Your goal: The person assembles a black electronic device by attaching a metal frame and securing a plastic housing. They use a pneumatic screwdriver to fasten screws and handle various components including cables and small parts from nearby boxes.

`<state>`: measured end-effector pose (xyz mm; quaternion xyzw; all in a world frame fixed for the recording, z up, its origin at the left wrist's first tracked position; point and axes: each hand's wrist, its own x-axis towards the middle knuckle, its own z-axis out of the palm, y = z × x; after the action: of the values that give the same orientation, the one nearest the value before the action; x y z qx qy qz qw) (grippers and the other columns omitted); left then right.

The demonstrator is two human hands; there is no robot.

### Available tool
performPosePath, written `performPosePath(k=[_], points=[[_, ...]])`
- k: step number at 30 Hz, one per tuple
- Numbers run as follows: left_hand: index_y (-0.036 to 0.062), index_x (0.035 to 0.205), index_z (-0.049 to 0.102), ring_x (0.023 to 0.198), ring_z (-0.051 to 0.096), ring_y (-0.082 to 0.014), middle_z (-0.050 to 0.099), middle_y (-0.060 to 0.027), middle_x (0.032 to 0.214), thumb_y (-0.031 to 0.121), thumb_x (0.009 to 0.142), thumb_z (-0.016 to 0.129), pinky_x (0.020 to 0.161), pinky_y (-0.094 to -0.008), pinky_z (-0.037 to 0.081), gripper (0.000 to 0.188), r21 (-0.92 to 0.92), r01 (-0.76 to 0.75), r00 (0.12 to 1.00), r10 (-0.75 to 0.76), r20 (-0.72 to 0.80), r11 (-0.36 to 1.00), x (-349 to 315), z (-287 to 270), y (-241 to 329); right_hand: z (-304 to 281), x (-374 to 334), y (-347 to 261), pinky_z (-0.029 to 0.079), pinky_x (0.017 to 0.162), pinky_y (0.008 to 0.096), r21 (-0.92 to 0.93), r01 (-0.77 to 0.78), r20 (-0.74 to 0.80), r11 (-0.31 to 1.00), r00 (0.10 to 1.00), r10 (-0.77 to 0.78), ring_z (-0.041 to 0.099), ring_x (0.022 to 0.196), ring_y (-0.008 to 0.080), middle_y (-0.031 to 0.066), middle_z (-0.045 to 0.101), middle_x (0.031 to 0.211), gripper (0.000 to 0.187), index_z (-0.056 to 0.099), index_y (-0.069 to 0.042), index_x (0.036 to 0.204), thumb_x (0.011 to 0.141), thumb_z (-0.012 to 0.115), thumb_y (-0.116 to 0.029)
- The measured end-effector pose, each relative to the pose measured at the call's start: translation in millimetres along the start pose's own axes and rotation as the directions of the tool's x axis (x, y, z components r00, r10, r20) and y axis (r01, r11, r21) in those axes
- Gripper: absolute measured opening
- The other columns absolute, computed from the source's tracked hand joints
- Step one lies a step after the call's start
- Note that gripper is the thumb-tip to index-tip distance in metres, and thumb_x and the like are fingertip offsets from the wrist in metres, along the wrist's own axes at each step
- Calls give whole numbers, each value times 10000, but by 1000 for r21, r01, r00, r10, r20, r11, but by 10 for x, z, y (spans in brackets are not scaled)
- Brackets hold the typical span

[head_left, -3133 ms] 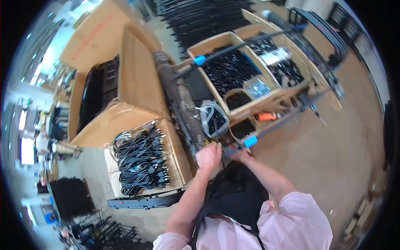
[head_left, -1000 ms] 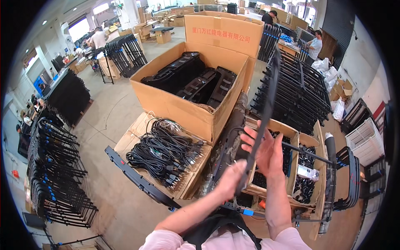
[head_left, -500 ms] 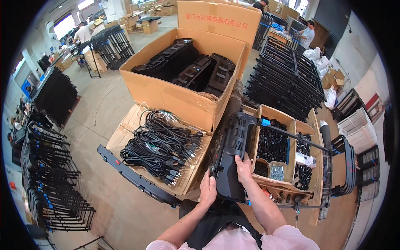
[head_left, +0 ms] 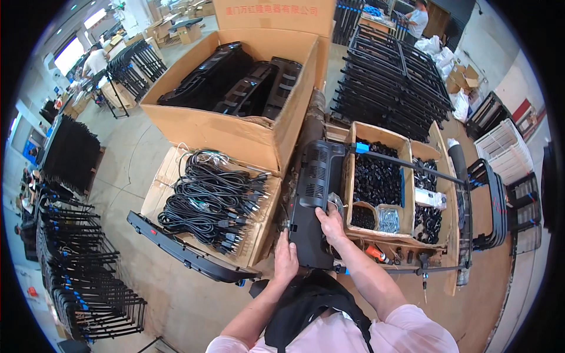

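A long black plastic housing (head_left: 315, 188) with slotted vents lies lengthwise in front of me, beside a black tube frame (head_left: 412, 167) with blue fittings. At its near right edge, my right hand (head_left: 331, 225) grips it with the thumb on top; the other fingers are partly hidden over the side. My left hand (head_left: 286, 257) rests along the near left edge, fingers stretched forward and touching the side. Something shiny and pale shows just beyond my right hand, too unclear to name.
To the left, bundled black power cords (head_left: 212, 197) lie on cardboard, with a long black strip (head_left: 182, 250) at its edge. Behind stands a carton (head_left: 218, 126) of black housings. A divided wooden box (head_left: 406, 238) of small black parts and screws and an orange-handled tool (head_left: 376, 253) are right.
My view has shifted, so the scene sits further left and mostly higher. Both hands stay at the housing's near end; the left lies slightly lower along its edge.
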<state>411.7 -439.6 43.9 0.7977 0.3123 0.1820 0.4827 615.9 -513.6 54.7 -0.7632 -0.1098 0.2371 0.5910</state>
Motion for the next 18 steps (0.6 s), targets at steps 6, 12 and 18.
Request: performPosePath(k=[6,12,18], points=[[-34,1399,590,1248,590,-429,622,-265,1345,114,1028,621,1108,-519,445,400,234,-178,957,223,-184,956,72,-24,715,-1238,-104,56,553,705,308,48,111,-62,993,992,-108,660,776,145,45,698,933,533,608,32,1423,1014,716,-293],[45,1158,746,1073,697,-379,724,-164,1092,155,1008,664,956,-480,554,204,62,-426,750,314,583,903,450,1017,1551,-2994,-1346,-267,492,620,239,25,-326,150,945,936,319,635,717,79,26,720,888,365,731,10,1226,1049,693,-306],[154,1337,704,1189,681,-393,684,-176,1241,157,955,684,1018,-505,554,382,127,-827,84,-103,991,547,781,2484,630,-3202,-2277,795,490,564,251,89,-587,330,805,780,532,677,704,93,42,748,893,322,760,-5,1107,1021,710,-311]])
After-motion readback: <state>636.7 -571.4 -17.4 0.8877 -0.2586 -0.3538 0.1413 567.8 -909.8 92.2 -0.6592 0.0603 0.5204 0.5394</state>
